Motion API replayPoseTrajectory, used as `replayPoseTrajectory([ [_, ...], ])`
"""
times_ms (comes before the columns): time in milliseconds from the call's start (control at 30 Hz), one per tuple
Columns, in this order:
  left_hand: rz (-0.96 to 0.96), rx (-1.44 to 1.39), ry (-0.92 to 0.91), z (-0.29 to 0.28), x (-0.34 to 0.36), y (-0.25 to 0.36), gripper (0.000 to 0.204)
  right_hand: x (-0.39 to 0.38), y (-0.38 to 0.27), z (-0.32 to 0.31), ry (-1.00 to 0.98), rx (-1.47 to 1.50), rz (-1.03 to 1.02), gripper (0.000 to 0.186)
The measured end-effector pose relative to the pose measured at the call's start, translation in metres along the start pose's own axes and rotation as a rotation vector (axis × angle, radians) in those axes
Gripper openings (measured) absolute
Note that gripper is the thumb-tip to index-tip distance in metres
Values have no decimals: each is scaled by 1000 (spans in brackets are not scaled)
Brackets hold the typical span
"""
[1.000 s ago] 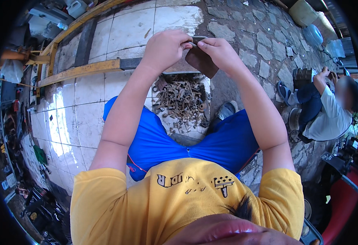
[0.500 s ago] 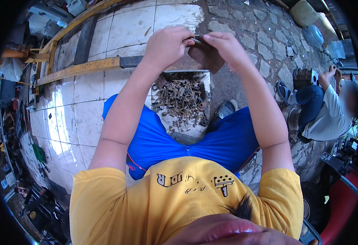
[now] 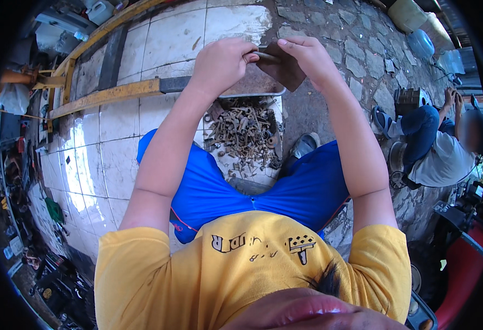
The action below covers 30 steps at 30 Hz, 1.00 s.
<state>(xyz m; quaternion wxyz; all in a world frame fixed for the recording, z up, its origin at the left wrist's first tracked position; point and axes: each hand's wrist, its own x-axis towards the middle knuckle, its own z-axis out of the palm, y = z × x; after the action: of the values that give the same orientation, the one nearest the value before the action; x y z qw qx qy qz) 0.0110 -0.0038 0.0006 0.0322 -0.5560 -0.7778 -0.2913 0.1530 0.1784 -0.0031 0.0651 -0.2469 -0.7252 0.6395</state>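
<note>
My left hand (image 3: 225,63) is closed around one end of a thin metal rod, perhaps a bolt (image 3: 265,56), whose greyish shank points to the right. In my right hand (image 3: 312,59) is a dark brown sheet that looks like sandpaper (image 3: 291,74), pinched between thumb and fingers. The sheet hangs beside the rod's free end, and its upper part meets or overlaps that end. Below my hands, a heap of worn bolts, nuts and other small metal parts (image 3: 247,129) lies on the floor between my legs.
Beyond the heap is a shallow tray (image 3: 255,95), partly behind the sheet. A yellow and black metal frame (image 3: 109,94) stands on the white tiles at left. At right, another person (image 3: 439,148) sits low beside a metal block (image 3: 412,100). A red machine (image 3: 464,275) is near lower right.
The rod now shows more of its length out of my left hand. The sheet has turned and spread, and my right hand has shifted slightly right, away from my left.
</note>
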Motion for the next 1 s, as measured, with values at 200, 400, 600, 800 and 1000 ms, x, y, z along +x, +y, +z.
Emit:
replayPoseTrajectory([
  [200,27,14,-24,3,2,-4,14,-5,9,15,39,-169,-77,34],
  [400,23,-3,0,0,2,-2,14,-5,8,17,-1,-162,-46,33],
  [600,18,17,18,1,1,-2,14,-3,-6,0,-6,65,-27,33],
  [800,31,10,4,-1,-1,-3,14,-5,-5,7,-55,4,30,33],
  [1000,30,-1,12,1,2,-3,14,0,11,16,-41,-58,-23,32],
])
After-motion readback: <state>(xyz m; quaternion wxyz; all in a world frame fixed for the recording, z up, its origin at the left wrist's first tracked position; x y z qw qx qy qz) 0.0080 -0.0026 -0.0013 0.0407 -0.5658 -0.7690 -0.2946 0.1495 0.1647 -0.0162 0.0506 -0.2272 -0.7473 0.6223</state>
